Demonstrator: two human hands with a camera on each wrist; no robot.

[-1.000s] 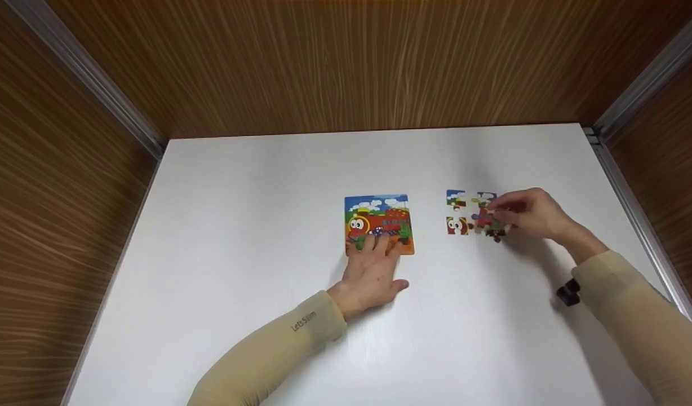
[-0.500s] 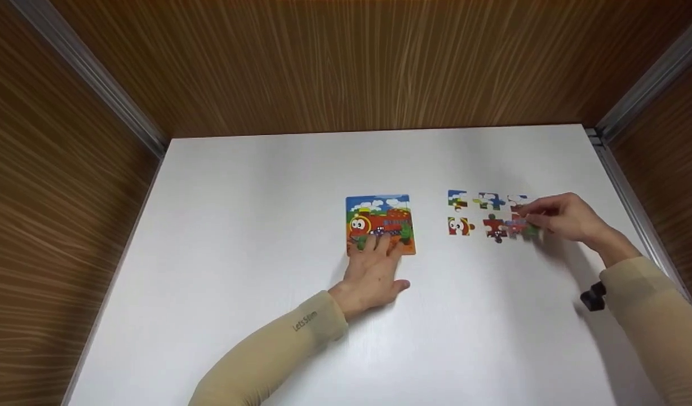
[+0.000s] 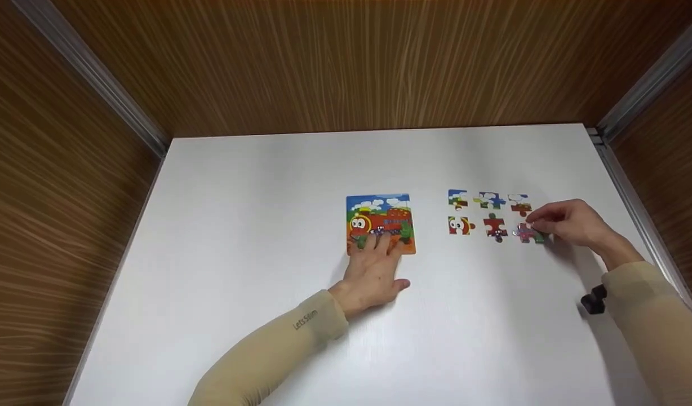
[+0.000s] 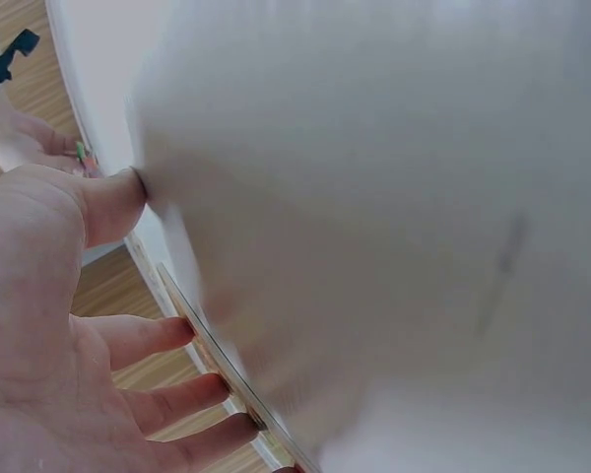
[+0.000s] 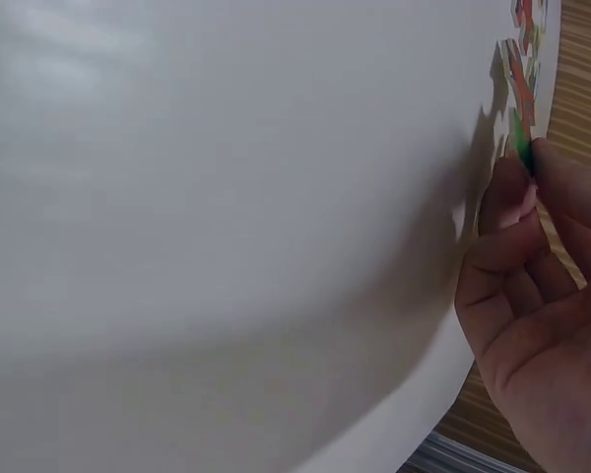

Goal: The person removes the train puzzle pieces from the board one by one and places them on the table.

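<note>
My left hand [image 3: 373, 272] lies flat with straight fingers on the lower edge of a square puzzle board [image 3: 378, 206] printed with a red cartoon train. To the right, my right hand [image 3: 577, 224] pinches a jigsaw piece [image 3: 524, 232] with red and green print between thumb and fingers, close over the table. Beside it in two rows lie loose pieces: a train-face piece [image 3: 457, 225], a red middle piece [image 3: 495, 226], a cloud piece [image 3: 519, 204], a blue and green piece [image 3: 488, 199] and a corner piece [image 3: 457, 199]. In the right wrist view the held piece [image 5: 520, 136] shows its green end at my fingertips.
A white table [image 3: 256, 225] spreads under both hands. Wood-grain panels [image 3: 374, 67] rise at the back and both sides, with metal rails [image 3: 92, 79] at the corners. A small black device [image 3: 594, 299] sits at my right sleeve.
My right hand has moved right from among the pieces, carrying the red and green piece to the right end of the lower row. The left hand stays on the board.
</note>
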